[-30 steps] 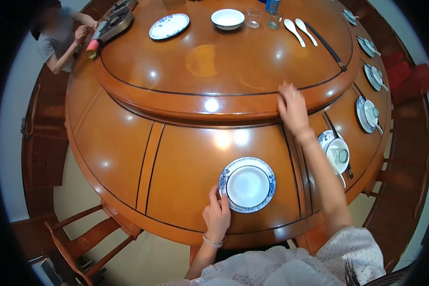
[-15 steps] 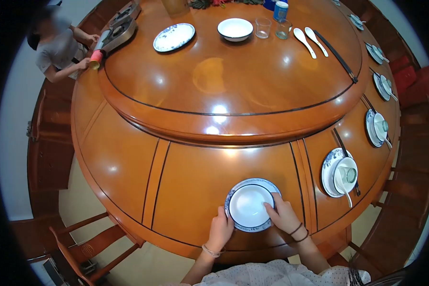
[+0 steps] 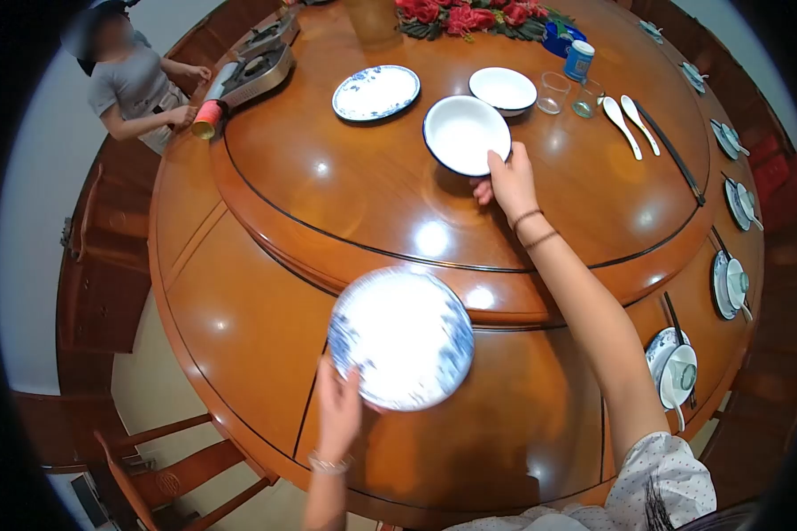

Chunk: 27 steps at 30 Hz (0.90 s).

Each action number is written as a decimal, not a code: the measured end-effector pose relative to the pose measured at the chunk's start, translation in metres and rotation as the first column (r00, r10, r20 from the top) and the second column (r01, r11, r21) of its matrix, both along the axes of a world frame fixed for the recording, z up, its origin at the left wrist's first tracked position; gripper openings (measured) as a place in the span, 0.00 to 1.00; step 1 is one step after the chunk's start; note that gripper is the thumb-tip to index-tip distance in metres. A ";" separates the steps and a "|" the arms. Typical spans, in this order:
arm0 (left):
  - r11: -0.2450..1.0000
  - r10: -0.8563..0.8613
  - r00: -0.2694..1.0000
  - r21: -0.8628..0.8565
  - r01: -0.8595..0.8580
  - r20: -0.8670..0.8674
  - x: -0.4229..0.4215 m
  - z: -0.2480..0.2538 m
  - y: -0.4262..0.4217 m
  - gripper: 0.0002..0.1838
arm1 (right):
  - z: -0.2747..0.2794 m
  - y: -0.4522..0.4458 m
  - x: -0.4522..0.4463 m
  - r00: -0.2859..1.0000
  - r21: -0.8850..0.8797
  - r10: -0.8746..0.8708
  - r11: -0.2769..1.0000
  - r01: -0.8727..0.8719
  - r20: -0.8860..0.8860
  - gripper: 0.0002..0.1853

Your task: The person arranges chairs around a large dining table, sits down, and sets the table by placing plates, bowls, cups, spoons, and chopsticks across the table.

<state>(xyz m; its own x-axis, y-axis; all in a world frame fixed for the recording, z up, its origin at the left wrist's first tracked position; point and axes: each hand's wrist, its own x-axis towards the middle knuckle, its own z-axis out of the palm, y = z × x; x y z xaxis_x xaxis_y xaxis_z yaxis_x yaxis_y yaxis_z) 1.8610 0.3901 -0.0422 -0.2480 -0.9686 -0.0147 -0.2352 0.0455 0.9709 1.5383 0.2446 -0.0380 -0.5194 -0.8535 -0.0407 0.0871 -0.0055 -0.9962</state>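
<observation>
Holding a plate and a bowl apart, one in each hand

The right hand [image 3: 508, 181] pinches the near edge of a white bowl [image 3: 463, 131], thumb inside; the bowl lies just ahead and to that hand's left, over the turntable [image 3: 363, 208]. The left hand [image 3: 339, 403] pinches a plate [image 3: 403, 341], thumb on top, the plate ahead and to its right. Both grips are one-sided, so a slack thumb could let either piece tip and drop. A second bowl [image 3: 505, 86] stands straight ahead of the right hand; reaching farther might knock rims, though whether they already touch I cannot tell. A sideways swing could clip the glass [image 3: 553, 91] ahead and rightward. The held bowl looks plain white with a dark blue rim; the plate is round, glossy, white-centred, its blue-patterned border blurred.
</observation>
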 end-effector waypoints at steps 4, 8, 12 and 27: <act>0.974 0.152 0.982 0.184 -0.131 -0.108 -0.006 0.039 -0.108 0.10 | -0.013 -0.044 0.007 0.993 0.023 -0.112 0.993 0.113 -0.031 0.11; 0.980 0.186 0.953 0.111 -0.163 -0.239 -0.028 0.025 -0.213 0.12 | -0.009 -0.054 0.011 0.985 0.025 -0.150 0.988 0.153 -0.080 0.10; 0.974 0.222 0.916 0.114 -0.194 -0.336 -0.078 0.024 -0.284 0.17 | -0.015 -0.047 0.009 0.985 -0.019 -0.125 0.992 0.124 -0.116 0.11; 0.934 0.329 0.907 0.235 -0.270 -0.263 -0.186 0.013 -0.353 0.17 | -0.005 -0.052 0.004 0.994 0.095 -0.055 0.993 0.064 -0.093 0.12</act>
<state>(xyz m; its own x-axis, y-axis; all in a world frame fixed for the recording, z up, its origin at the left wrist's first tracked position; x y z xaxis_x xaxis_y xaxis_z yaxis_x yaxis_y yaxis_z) 1.6750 0.0372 -0.0290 0.0320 -0.9839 -0.1761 0.0879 -0.1727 0.9810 1.5421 0.1922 -0.0426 -0.5745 -0.8152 -0.0733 -0.0006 0.0900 -0.9959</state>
